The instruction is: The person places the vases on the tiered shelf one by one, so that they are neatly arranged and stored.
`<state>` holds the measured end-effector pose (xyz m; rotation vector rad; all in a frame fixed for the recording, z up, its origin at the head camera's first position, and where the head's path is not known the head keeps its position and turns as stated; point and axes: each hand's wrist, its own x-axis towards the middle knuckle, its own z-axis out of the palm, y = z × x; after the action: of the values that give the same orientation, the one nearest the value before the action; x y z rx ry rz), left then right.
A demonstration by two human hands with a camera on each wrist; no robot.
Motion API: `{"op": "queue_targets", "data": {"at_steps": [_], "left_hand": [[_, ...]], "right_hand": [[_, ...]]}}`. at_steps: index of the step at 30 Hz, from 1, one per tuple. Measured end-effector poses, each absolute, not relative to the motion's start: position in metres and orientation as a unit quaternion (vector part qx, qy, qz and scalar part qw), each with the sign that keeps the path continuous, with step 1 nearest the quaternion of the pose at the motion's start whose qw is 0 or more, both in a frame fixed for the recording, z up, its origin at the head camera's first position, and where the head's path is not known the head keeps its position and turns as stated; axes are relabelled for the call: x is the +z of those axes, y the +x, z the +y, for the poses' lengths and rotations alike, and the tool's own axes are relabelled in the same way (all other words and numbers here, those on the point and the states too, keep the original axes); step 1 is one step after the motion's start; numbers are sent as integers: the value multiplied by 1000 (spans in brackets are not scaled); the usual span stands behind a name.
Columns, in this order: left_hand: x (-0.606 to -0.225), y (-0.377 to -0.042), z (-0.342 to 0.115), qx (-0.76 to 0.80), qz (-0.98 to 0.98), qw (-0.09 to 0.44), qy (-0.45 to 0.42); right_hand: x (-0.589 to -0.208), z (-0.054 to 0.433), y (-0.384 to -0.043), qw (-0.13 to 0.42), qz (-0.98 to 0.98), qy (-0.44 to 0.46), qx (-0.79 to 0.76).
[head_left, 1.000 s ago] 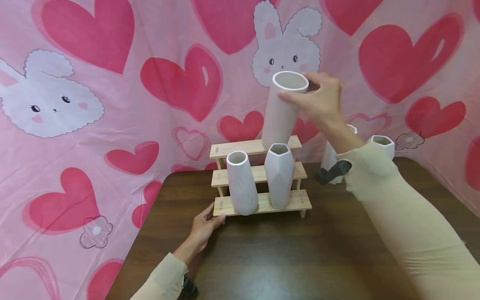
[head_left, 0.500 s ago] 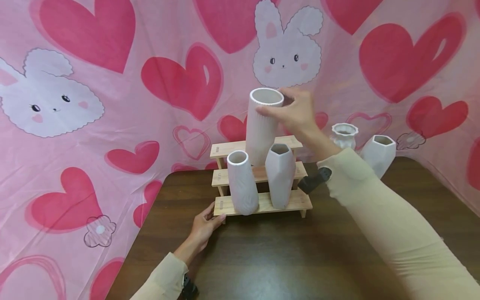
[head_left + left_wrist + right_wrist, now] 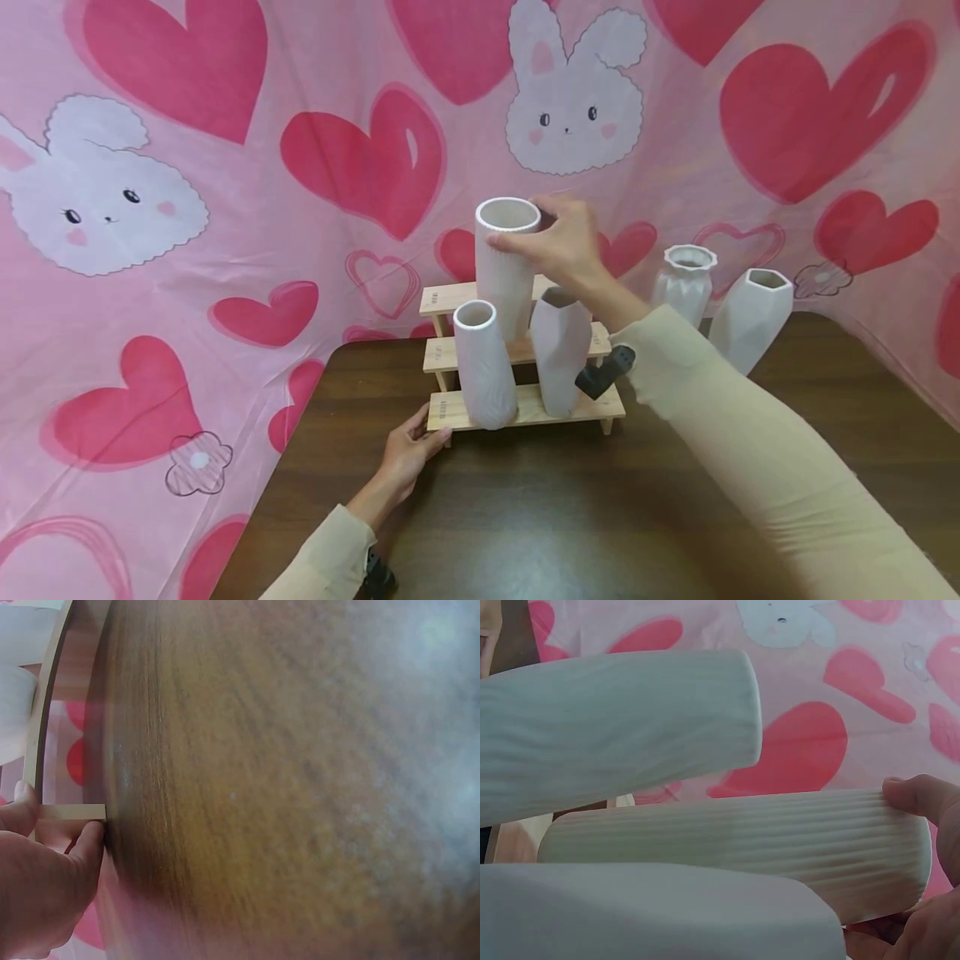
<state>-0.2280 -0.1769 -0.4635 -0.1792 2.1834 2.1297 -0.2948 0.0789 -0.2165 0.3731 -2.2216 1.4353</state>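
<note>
Vase (image 3: 506, 271) pinched wide by right hand (image 3: 566, 242).

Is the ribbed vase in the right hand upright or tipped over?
Upright: in the head view, the ribbed vase is nearly vertical, its mouth facing up, with the right hand pinching it near the top.

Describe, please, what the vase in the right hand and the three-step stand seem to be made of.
Ribbed vase: probably ceramic, matte white; its ribbing shades softly without sharp shine, though plastic is possible. Three-step stand: likely unvarnished wood; it looks pale tan, square-edged and dull.
</note>
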Motion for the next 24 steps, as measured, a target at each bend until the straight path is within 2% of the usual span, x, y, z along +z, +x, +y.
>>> {"op": "queue_targets", "data": {"at_steps": [24], "left_hand": [[-460, -225, -177, 696, 714, 48, -57]], "right_hand": [[-226, 59, -300, 156, -834, 122, 514]]}}
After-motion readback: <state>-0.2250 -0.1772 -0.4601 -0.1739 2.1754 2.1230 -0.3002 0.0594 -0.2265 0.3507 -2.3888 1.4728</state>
